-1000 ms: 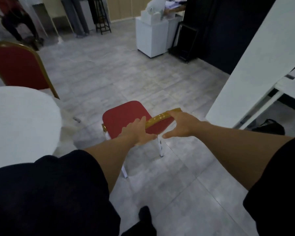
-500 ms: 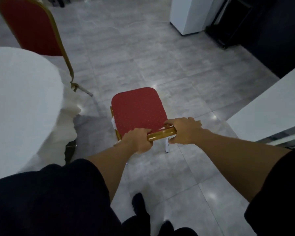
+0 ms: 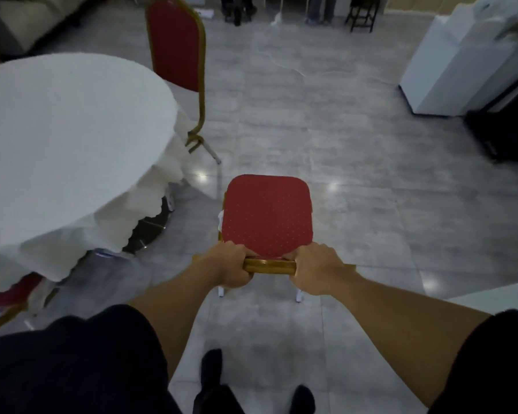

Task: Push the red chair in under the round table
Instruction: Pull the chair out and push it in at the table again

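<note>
The red chair (image 3: pixel 266 215) stands on the grey tile floor right in front of me, its dotted red seat facing away and its gold top rail nearest me. My left hand (image 3: pixel 229 268) grips the left end of that rail and my right hand (image 3: pixel 317 271) grips the right end. The round table (image 3: pixel 57 138), covered by a white cloth with a scalloped hem, sits to the left of the chair, with a gap of floor between them. The chair's backrest is hidden below the rail.
A second red chair (image 3: pixel 175 46) with a gold frame stands at the table's far side. Part of a third red chair (image 3: pixel 3 294) shows at the lower left. A white cabinet (image 3: pixel 458 64) is at the far right. People's legs (image 3: pixel 317 8) stand far back.
Both hands went from resting on the rail to closed around it. The chair has turned to sit square in front of me, and the view has swung left, bringing more of the table in.
</note>
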